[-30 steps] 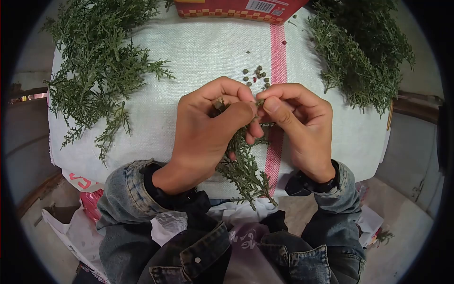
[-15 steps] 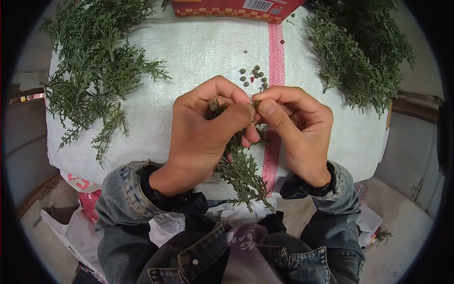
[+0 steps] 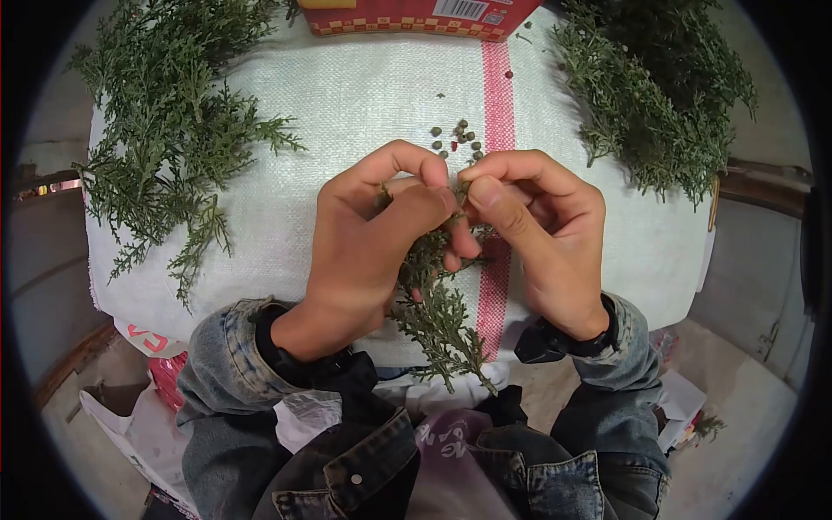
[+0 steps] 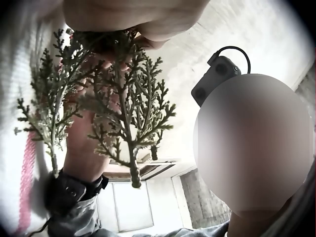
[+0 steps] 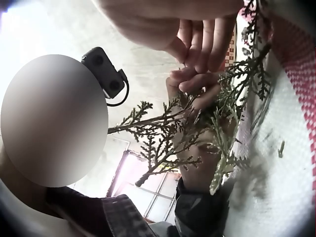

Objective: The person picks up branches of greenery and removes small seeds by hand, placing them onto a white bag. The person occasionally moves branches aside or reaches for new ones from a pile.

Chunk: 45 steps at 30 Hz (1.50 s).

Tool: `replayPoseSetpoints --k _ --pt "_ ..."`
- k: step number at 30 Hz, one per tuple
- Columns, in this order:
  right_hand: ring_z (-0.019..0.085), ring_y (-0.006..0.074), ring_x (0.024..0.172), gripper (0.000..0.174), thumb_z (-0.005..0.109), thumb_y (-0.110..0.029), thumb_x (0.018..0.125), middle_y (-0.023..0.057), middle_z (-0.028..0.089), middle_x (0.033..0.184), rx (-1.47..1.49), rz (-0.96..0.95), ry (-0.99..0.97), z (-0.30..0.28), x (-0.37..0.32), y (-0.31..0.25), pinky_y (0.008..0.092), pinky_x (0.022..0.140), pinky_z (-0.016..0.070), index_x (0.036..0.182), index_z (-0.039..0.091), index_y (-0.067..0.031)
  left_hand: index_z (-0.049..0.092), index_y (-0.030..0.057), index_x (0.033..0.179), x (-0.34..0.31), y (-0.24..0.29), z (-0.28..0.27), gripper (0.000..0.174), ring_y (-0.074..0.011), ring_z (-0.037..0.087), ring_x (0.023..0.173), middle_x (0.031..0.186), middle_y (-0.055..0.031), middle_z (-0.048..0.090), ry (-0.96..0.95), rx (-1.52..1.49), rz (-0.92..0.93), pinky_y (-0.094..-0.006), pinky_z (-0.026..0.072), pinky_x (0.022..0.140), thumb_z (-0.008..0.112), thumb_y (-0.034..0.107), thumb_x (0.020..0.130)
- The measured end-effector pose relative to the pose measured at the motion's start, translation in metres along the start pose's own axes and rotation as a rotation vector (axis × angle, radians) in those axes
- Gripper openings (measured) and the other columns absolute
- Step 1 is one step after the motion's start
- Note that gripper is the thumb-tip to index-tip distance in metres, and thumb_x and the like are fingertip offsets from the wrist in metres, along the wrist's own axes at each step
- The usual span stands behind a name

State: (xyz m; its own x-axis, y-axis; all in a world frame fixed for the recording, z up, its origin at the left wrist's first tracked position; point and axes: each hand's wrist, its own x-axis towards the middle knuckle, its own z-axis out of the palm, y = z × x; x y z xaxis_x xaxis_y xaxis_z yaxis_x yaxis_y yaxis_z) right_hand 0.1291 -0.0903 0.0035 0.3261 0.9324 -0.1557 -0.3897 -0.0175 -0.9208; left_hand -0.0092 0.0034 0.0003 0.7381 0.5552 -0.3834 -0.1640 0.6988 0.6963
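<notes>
My left hand point(image 3: 364, 234) grips a green evergreen sprig point(image 3: 444, 321) with scale-like leaves; its cut stems hang down toward my body. The thumb and forefinger of my right hand point(image 3: 546, 234) pinch at a small green bit of the sprig, right beside the left fingertips. In the left wrist view the forked sprig point(image 4: 131, 118) dangles below the left palm. From the right wrist, both sets of fingertips meet above the leafy stems point(image 5: 173, 143). Beyond the hands, several small dark round berries point(image 3: 461, 136) lie on the white woven sheet point(image 3: 364, 95).
A heap of evergreen branches point(image 3: 173, 130) lies at the left, another heap point(image 3: 659, 95) at the right. At the far edge stands a red box point(image 3: 416, 19) with a barcode. A red stripe point(image 3: 496, 295) runs down the sheet. Bags point(image 3: 139, 433) sit below, on the left.
The head view has shifted a little, so the berries and box appear further left. Both hands keep their hold, with the fingertips working slightly, and the sprig's stems hang a bit lower.
</notes>
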Motion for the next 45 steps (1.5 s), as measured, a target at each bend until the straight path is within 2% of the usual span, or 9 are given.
replayPoseSetpoints --k 10,19,26,30,35,37,39,42,45 --pt "0.064 0.0104 0.083 0.016 0.063 -0.006 0.093 0.0083 0.068 0.095 -0.033 -0.015 -0.015 0.0 0.001 0.001 0.0235 0.076 0.0515 0.106 0.063 0.0048 0.057 -0.0018 0.086 0.001 -0.002 0.0 0.006 -0.0119 0.056 0.057 0.065 -0.0072 0.061 -0.004 0.0 0.023 -0.025 0.0455 0.055 0.053 0.002 0.089" --pt "0.064 0.0105 0.083 0.017 0.063 -0.005 0.093 0.0082 0.068 0.095 0.008 0.0 -0.019 0.001 0.0 0.002 0.0235 0.074 0.0514 0.106 0.063 0.0049 0.057 -0.0023 0.086 0.001 -0.004 -0.001 0.006 -0.0119 0.056 0.056 0.064 -0.0061 0.06 -0.008 0.008 0.039 -0.0252 0.0448 0.055 0.054 0.002 0.089" --pt "0.065 0.0116 0.078 0.015 0.061 -0.005 0.094 0.0086 0.068 0.09 -0.129 -0.027 0.066 0.005 -0.002 0.005 0.0232 0.071 0.0513 0.105 0.063 0.0048 0.057 -0.0021 0.086 0.001 -0.006 -0.001 0.006 -0.0115 0.057 0.057 0.063 -0.0044 0.058 0.02 0.015 0.064 -0.0254 0.0446 0.055 0.054 0.001 0.089" --pt "0.065 0.0137 0.075 0.016 0.062 -0.006 0.093 0.0097 0.068 0.088 -0.144 -0.026 0.04 0.002 0.0 0.003 0.0236 0.07 0.0513 0.105 0.064 0.0045 0.056 -0.0011 0.089 0.001 -0.006 0.001 0.004 -0.0106 0.056 0.056 0.063 -0.0044 0.057 0.01 0.025 0.063 -0.0243 0.0425 0.053 0.054 0.002 0.09" --pt "0.065 0.0162 0.073 0.016 0.064 -0.006 0.091 0.0104 0.068 0.087 -0.174 -0.224 0.006 -0.025 0.005 -0.036 0.0264 0.071 0.0514 0.103 0.064 0.0045 0.049 0.003 0.086 0.0 0.001 0.003 0.008 -0.0119 0.046 0.048 0.055 -0.0024 0.047 -0.041 -0.027 0.09 -0.0245 0.0381 0.048 0.048 0.01 0.088" --pt "0.065 0.0162 0.074 0.019 0.071 -0.009 0.086 0.0096 0.069 0.086 -0.37 -0.332 0.103 -0.039 0.005 -0.054 0.0288 0.07 0.0504 0.101 0.065 0.0025 0.044 0.0066 0.083 0.001 0.006 -0.003 0.009 -0.013 0.039 0.041 0.05 -0.0003 0.039 -0.045 -0.129 0.165 -0.0275 0.0356 0.042 0.043 0.015 0.086" --pt "0.064 0.0162 0.074 0.022 0.074 -0.01 0.083 0.0092 0.069 0.086 -0.461 -0.392 0.158 -0.043 0.007 -0.06 0.03 0.07 0.05 0.099 0.066 0.0015 0.043 0.0068 0.083 0.001 0.011 -0.004 0.009 -0.0129 0.037 0.04 0.05 0.0003 0.037 -0.089 -0.148 0.13 -0.0277 0.034 0.041 0.042 0.015 0.085" --pt "0.063 0.017 0.078 0.024 0.08 -0.013 0.074 0.0068 0.068 0.083 -1.027 -0.238 -0.22 -0.047 0.011 -0.064 0.0322 0.07 0.0476 0.092 0.067 -0.0024 0.043 0.0071 0.082 -0.001 0.016 -0.004 0.008 -0.0126 0.033 0.038 0.05 0.0016 0.032 -0.167 -0.188 0.061 -0.0282 0.0308 0.039 0.041 0.015 0.084" --pt "0.061 0.0184 0.081 0.025 0.082 -0.014 0.068 0.0058 0.068 0.083 -1.217 -0.203 -0.227 -0.049 0.01 -0.06 0.0324 0.072 0.0467 0.087 0.068 -0.0041 0.042 0.0065 0.081 -0.004 0.02 -0.005 0.013 -0.0119 0.031 0.038 0.05 0.0003 0.032 -0.23 -0.229 -0.078 -0.0274 0.029 0.038 0.044 0.017 0.087"
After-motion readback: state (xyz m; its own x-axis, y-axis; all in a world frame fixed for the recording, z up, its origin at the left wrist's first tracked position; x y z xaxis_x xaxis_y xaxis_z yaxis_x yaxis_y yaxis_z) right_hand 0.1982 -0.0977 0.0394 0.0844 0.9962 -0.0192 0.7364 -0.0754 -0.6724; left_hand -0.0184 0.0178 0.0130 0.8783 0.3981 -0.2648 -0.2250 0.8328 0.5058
